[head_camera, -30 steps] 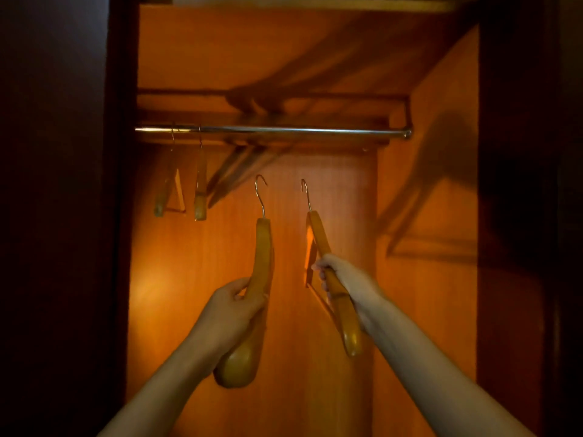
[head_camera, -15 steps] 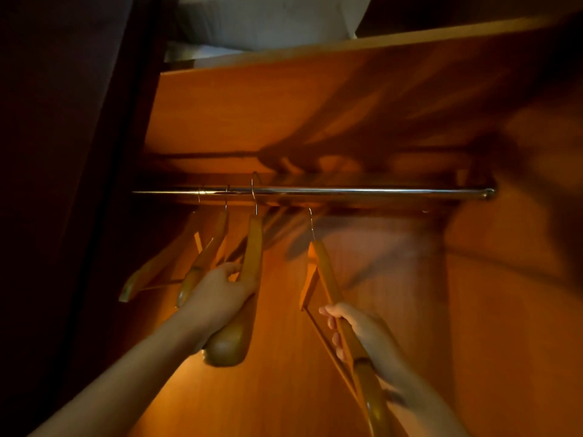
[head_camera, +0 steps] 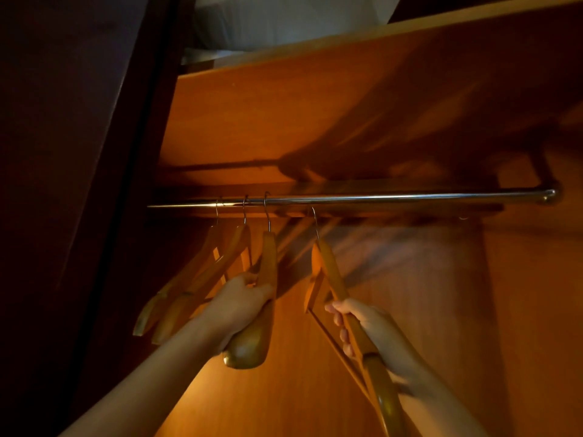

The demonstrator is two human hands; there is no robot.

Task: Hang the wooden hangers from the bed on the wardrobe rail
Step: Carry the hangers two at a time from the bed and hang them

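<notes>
**Item 1: rail**. Metal bar across the wardrobe, under a wooden shelf that carries pale bedding.

**Item 2: hung hangers**. 2 wooden hangers at the rail's left end, hooks over the bar, bodies slanted. Neither hand touches them.

**Item 3: third hanger**. Broad, rounded shoulders. Its wire hook appears to sit over the rail just beside item 2. The left hand grips the lower part of it, fingers wrapped round the wood.

**Item 4: fourth hanger**. Has a lower cross bar. Its hook lies just under the rail, right of item 3, and seems not yet on. That area is blurred. The right hand grips one arm of it, fingers curled round.

**Step in hand:** seating the last 2 hooks; the task looks near its end. The bed is not in view.

**Handling notes:**
- Item 4: lift until the hook's open side clears the top of the bar, bring it across, then lower it so the bar carries the weight.
- Holding a hanger low on 1 arm lets it tilt, so keep the wrist steady and the hook upright.
- Item 3: let go only once it hangs settled.
- Leave a gap between items 3 and 4, as their shoulders could knock together.
</notes>
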